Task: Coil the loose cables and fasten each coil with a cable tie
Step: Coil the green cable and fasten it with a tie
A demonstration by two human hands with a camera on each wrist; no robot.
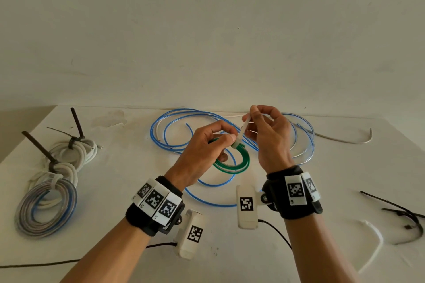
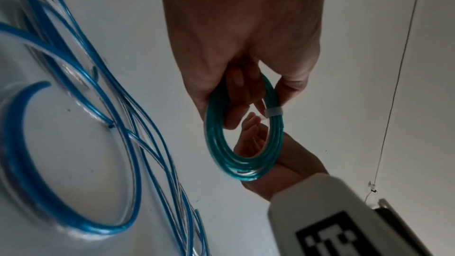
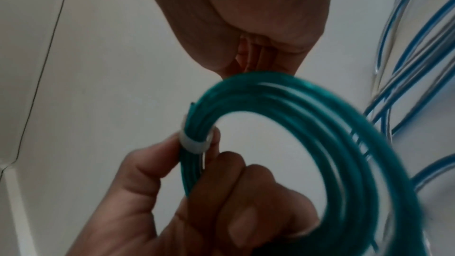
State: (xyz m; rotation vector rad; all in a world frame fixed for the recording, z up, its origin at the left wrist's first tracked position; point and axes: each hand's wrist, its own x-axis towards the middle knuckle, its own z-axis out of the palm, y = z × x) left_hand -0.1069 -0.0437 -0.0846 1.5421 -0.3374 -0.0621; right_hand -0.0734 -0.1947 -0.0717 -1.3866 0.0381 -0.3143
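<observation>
Far left: tied coils (image 1: 57,181) rest on the bench (image 1: 299,248), black ties sticking up.
Left hand (image 1: 202,151): grips the green coil (image 1: 232,163) above the bench, thumb and finger pinched by the white tie (image 1: 239,138).
Coil: white band already round its strands.
Right hand (image 1: 269,138): pinches the tie's tail, holding it up.
Behind: loose blue cable (image 1: 174,126) sprawls on the bench.
Far right: spare black ties (image 1: 404,218) lie there.
</observation>
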